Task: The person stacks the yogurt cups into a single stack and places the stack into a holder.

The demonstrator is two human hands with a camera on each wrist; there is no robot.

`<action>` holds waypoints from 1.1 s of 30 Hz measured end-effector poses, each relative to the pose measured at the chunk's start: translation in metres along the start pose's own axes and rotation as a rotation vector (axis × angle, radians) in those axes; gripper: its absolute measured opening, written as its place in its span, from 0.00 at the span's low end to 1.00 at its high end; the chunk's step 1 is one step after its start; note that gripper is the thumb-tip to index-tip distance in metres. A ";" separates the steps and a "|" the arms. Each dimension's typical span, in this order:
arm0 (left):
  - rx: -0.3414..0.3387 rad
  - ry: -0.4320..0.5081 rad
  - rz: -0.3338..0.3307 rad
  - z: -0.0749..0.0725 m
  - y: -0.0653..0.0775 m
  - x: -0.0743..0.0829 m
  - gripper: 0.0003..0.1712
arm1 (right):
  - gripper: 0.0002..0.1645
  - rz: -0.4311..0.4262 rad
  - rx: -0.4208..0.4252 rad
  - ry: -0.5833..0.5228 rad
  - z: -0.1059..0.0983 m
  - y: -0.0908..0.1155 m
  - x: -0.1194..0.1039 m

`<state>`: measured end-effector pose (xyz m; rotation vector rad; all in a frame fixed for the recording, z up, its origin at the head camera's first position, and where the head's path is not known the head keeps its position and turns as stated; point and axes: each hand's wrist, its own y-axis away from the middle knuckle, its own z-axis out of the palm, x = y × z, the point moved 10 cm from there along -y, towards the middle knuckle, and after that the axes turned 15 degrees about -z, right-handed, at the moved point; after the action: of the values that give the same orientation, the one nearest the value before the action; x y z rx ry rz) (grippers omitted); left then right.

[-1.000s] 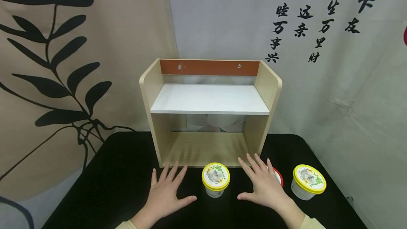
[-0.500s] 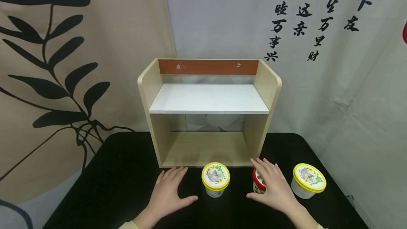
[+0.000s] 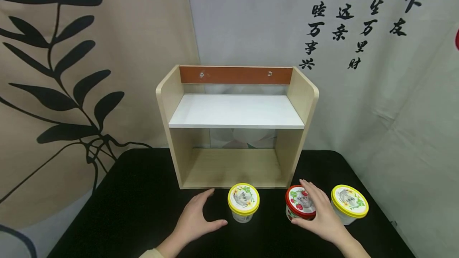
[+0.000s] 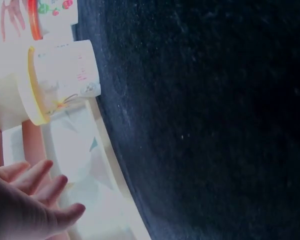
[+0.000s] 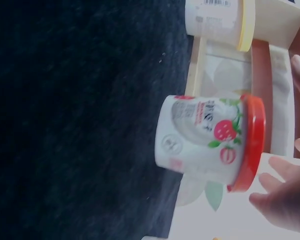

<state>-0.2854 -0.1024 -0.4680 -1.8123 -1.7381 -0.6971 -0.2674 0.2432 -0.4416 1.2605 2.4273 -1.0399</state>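
Note:
A tub with a red lid and strawberry print stands upright at the table's right half. My right hand is at its right side, thumb toward the near side and fingers toward the far side; in the right wrist view this hand appears apart from the tub. Left of it stands a smaller yellow-lidded tub. My left hand hovers to that tub's left, thumb spread from the fingers, holding nothing. In the left wrist view its fingers look relaxed.
A two-level shelf unit with a white upper board stands at the back of the black table. A larger yellow-lidded tub stands right of my right hand. Printed cloth hangs behind.
My right hand has moved right and slightly down, uncovering the red-lidded tub and coming to its side. The left hand's fingers have drawn together and the hand has turned. The tubs stay put.

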 end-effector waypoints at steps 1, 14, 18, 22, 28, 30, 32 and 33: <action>-0.009 0.015 -0.003 0.001 -0.001 0.000 0.57 | 0.64 0.000 0.004 -0.009 -0.001 0.001 0.001; -0.107 0.188 -0.015 0.023 -0.008 0.003 0.55 | 0.65 0.064 -0.013 -0.136 0.001 0.018 0.028; -0.106 0.225 -0.004 0.028 -0.009 0.003 0.57 | 0.65 0.090 -0.031 -0.168 0.004 0.021 0.037; -0.099 0.249 -0.006 0.033 -0.012 0.003 0.58 | 0.66 0.107 -0.032 -0.204 0.006 0.023 0.043; -0.104 0.288 0.017 0.040 -0.015 0.004 0.60 | 0.65 0.128 -0.020 -0.276 0.007 0.024 0.053; -0.113 0.300 0.028 0.044 -0.016 0.005 0.61 | 0.65 0.135 -0.017 -0.307 0.008 0.024 0.056; -0.130 0.317 0.030 0.048 -0.017 0.005 0.61 | 0.64 0.148 -0.014 -0.343 0.010 0.026 0.059; -0.140 0.329 0.030 0.050 -0.017 0.006 0.61 | 0.64 0.157 -0.014 -0.361 0.011 0.026 0.061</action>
<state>-0.3021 -0.0635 -0.5000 -1.6947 -1.4744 -1.0609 -0.2853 0.2840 -0.4919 1.1242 2.0300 -1.0951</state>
